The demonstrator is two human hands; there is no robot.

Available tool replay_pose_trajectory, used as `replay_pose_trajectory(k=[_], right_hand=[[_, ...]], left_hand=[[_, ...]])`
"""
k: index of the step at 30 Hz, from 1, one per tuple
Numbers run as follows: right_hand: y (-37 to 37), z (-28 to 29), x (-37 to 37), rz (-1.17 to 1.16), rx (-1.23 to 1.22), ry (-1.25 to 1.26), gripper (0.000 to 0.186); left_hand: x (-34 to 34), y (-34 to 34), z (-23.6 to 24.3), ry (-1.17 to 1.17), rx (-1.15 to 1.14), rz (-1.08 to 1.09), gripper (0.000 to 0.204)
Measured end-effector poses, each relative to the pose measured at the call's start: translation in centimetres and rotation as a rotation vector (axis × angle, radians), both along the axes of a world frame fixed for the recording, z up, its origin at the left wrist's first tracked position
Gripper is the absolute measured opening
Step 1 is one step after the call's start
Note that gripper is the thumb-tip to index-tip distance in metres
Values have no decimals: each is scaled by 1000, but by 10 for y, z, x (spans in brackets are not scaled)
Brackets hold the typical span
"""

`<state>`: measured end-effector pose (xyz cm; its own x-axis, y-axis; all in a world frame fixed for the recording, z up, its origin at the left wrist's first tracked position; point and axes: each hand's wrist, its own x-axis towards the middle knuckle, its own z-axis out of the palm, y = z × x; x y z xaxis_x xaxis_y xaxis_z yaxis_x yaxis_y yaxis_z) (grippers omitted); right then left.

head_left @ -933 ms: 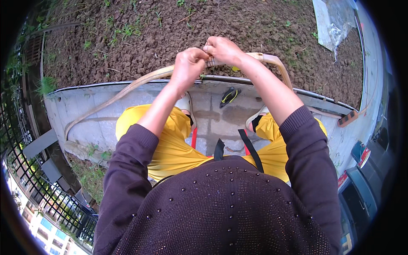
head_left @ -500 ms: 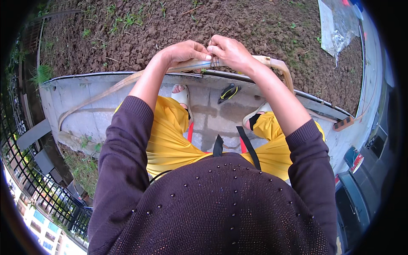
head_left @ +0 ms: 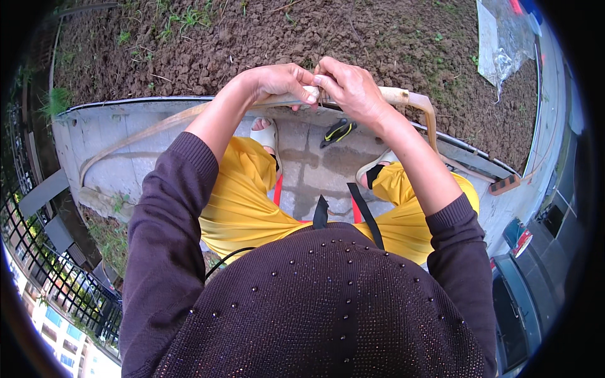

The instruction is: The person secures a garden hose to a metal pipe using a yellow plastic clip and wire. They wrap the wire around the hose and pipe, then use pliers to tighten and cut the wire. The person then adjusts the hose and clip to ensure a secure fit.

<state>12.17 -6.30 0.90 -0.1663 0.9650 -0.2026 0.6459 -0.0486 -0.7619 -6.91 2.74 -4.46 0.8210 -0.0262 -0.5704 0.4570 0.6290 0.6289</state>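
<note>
A pale beige hose (head_left: pixel 396 96) arches in front of me, over the edge of the soil bed. My left hand (head_left: pixel 283 85) is closed round it, thumb on top. Close beside it, touching at the fingertips, my right hand (head_left: pixel 354 91) pinches a thin dark wire (head_left: pixel 322 99) wrapped about the hose. The fingers largely hide the wire's ends. Below the hose, between my feet, black and yellow pliers (head_left: pixel 338 133) lie on the paving.
A low concrete curb (head_left: pixel 157 107) borders the brown soil bed (head_left: pixel 265 38). Clear plastic sheeting (head_left: pixel 507 53) rests at the bed's far right. A brick piece (head_left: pixel 505 184) sits by the right corner. A dark metal fence (head_left: pixel 57 271) stands at the left.
Both hands have come slightly lower with the hose, and my left fingers now wrap further under it. The fingertips stay together at the wire. The pliers have not moved on the ground.
</note>
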Motion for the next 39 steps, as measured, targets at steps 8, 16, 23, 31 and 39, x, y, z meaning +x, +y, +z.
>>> replay_pose_trajectory(k=[8, 16, 23, 31, 39], right_hand=[[-8, -1, 10, -95, 93, -90, 28], [-126, -41, 4, -62, 76, -282, 3], [-169, -212, -18, 1002, 128, -828, 31], [-168, -257, -10, 1207, 241, -1010, 35], [-153, -136, -10, 296, -965, -136, 69]], left_hand=[[6, -1, -3, 35, 201, 57, 28], [11, 6, 2, 84, 313, 83, 28], [16, 15, -3, 105, 355, -4, 39], [13, 14, -10, 84, 330, 60, 36], [15, 19, -7, 86, 413, 7, 34]])
